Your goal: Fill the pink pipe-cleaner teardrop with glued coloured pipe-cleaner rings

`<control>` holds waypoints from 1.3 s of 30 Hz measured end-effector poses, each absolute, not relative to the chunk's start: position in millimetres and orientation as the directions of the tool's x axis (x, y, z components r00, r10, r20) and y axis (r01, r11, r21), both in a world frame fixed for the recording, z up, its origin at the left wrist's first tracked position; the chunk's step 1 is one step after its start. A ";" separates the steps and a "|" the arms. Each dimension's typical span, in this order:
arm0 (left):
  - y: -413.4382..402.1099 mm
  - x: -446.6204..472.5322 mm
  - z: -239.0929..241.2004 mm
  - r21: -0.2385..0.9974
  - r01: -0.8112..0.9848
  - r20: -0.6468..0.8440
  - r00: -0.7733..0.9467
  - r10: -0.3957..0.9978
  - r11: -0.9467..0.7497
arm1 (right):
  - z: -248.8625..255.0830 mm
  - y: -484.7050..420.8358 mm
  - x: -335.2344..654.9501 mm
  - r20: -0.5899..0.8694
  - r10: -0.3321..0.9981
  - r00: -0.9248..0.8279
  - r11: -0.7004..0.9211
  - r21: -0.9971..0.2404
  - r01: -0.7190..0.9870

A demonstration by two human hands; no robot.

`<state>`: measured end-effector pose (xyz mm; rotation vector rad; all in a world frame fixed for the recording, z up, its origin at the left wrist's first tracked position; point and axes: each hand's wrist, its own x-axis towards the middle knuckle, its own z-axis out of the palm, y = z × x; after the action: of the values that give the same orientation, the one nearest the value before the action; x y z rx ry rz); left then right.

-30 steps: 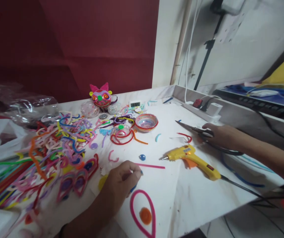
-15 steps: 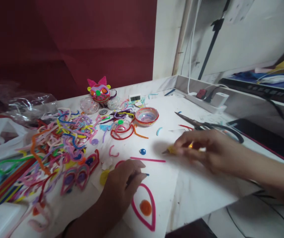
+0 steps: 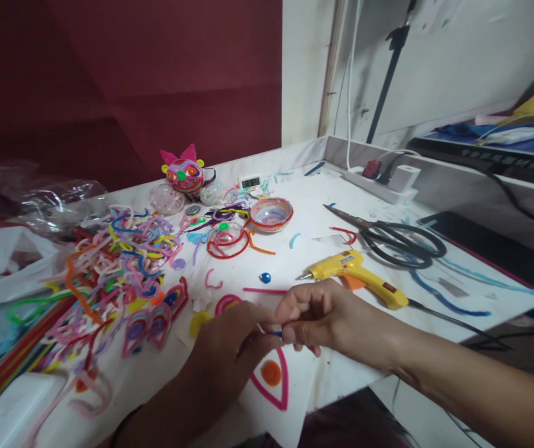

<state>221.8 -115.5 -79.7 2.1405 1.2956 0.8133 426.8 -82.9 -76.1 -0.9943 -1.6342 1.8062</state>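
Blue fuzzy strand, only a short bit of it showing, is pinched between our left grip and right grip, both clenched on it just above the pink loop on the table. We judge it feather-light, soft and bendy, best held by fingertips near each end. Just beyond the right grip lies the glue gun.

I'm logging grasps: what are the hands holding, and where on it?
The left hand and right hand pinch a short blue piece by its opposite ends, with fingertips.
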 end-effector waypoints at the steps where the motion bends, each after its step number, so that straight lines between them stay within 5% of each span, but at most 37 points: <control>1: -115.0 222.1 -75.4 0.711 0.599 0.178 0.354 0.918 -0.369 | -76.3 -84.1 427.0 -0.166 0.791 -0.589 -0.127 -0.986 0.107; 8: -124.5 220.8 -70.6 0.831 0.556 -0.143 0.260 0.955 -0.027 | -85.8 -91.2 424.8 -0.028 0.807 -0.589 0.099 -0.978 0.182; 15: -132.4 225.4 -79.7 0.753 0.624 0.049 0.259 0.965 -0.206 | -81.7 -99.5 424.0 0.139 0.766 -0.628 0.398 -0.869 0.294; 25: -135.8 235.0 -80.6 0.772 0.621 0.065 0.136 0.989 -0.136 | -103.1 -100.9 414.4 0.069 0.846 -0.528 0.244 -0.932 0.269; 33: -137.4 232.8 -85.8 0.704 0.689 0.089 0.157 0.984 -0.174 | -92.7 -100.6 414.9 0.129 0.835 -0.535 0.342 -0.883 0.321; 39: -142.6 231.0 -92.5 0.859 0.508 -0.133 0.091 0.987 0.069 | -102.6 -100.0 415.5 0.044 0.825 -0.564 0.271 -0.906 0.325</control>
<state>231.0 -142.6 -92.5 1.5524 1.5292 0.7406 415.5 -100.0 -102.6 -1.0326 -2.0256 1.2605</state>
